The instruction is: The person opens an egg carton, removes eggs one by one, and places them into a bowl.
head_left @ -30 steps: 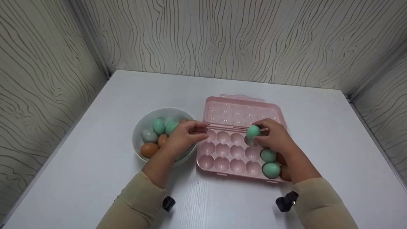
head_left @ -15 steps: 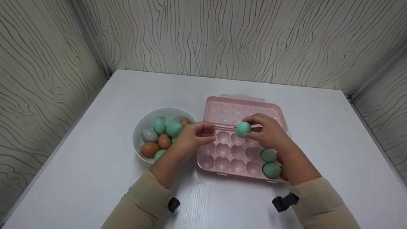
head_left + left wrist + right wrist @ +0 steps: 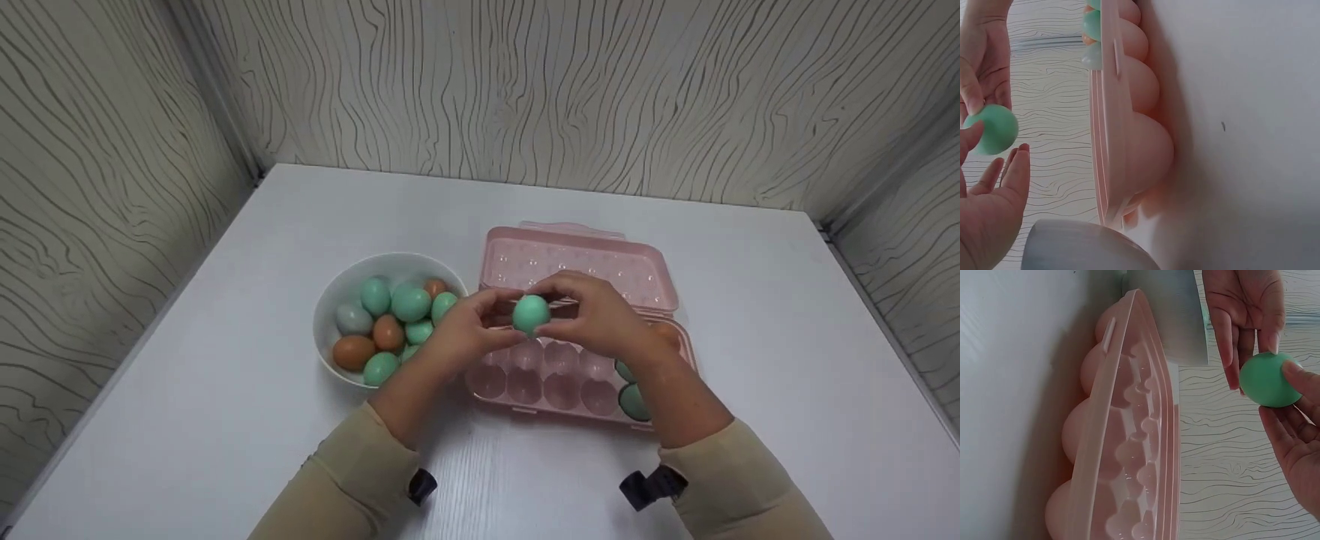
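Observation:
Above the pink egg carton (image 3: 504, 384), my right hand (image 3: 600, 319) pinches a green egg (image 3: 531, 314) between thumb and fingers. My left hand (image 3: 471, 324) faces it from the other side, fingers held apart. In the right wrist view the left thumb (image 3: 1273, 332) reaches the edge of the egg; whether it presses there I cannot tell. Most left fingers are away from the egg in the left wrist view. On the carton's right side sit green eggs (image 3: 636, 403) and an orange-brown egg (image 3: 666, 334), partly hidden by the right forearm. Bare cups fill the carton's front left.
Left of the carton stands a white bowl (image 3: 324, 315) with several green eggs (image 3: 411, 303), brown eggs (image 3: 353, 352) and a pale blue-grey egg (image 3: 353, 319). The carton's raised lid (image 3: 577, 259) lies back behind the cups. Patterned panels (image 3: 525, 90) enclose the white table (image 3: 187, 375).
My right hand has carried the green egg leftward, off the carton's right side. My left hand has shifted slightly right, out from over the bowl, and the two hands have met around the egg.

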